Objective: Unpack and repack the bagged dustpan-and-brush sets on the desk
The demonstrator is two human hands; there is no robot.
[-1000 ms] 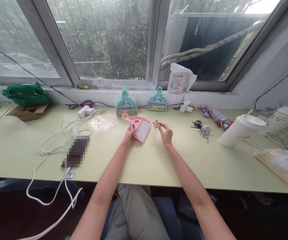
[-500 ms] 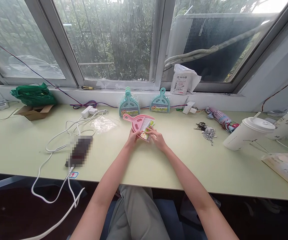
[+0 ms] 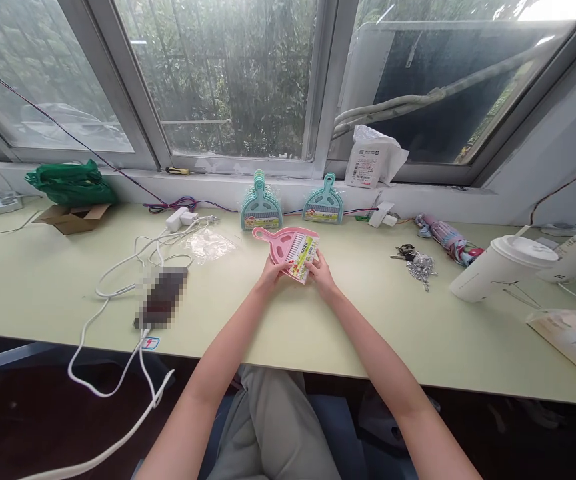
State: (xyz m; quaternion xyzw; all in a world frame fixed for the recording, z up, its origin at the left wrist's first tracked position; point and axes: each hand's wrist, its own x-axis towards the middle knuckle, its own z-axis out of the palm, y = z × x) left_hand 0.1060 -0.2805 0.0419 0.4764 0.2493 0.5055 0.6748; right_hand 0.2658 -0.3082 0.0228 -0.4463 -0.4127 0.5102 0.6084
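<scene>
Above the green tabletop (image 3: 293, 333), my left hand (image 3: 269, 275) pinches the pink dustpan (image 3: 278, 240); my right hand (image 3: 322, 275) pinches its printed card (image 3: 303, 259).

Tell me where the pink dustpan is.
In the head view, the pink dustpan is central, in the left hand, teal dustpans behind it, the right hand on its label.

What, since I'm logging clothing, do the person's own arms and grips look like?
The slim, tapering left arm and right arm are bare, with no sleeve, watch or bracelet showing. The left grip and right grip are ungloved hands; whether rings are worn is unclear.
</scene>
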